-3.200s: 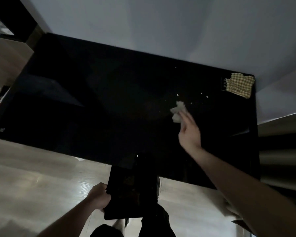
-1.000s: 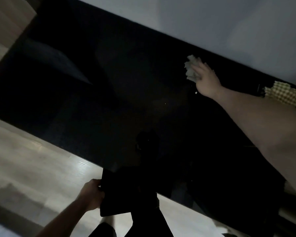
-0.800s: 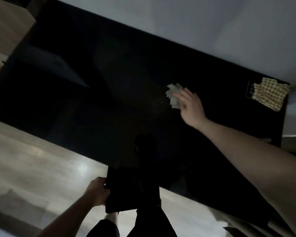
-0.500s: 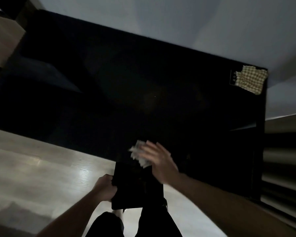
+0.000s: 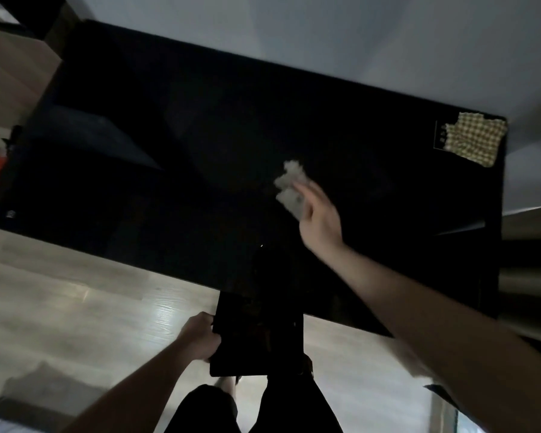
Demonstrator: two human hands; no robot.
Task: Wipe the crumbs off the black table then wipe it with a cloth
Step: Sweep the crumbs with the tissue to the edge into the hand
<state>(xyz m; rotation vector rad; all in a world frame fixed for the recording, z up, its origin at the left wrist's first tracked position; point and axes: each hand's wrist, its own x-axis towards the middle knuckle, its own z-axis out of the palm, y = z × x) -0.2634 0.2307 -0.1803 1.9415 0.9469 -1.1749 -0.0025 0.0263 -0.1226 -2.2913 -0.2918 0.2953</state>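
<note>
The right hand (image 5: 320, 220) presses a crumpled white tissue (image 5: 289, 187) under its extended fingers near the middle of the black table (image 5: 169, 151), towards its near edge. The left hand (image 5: 200, 337) grips the side of a dark tray (image 5: 256, 335) held just below the near edge. A checked cloth (image 5: 473, 139) lies at the far right corner, and one pale crumb (image 5: 261, 245) sits near the near edge.
</note>
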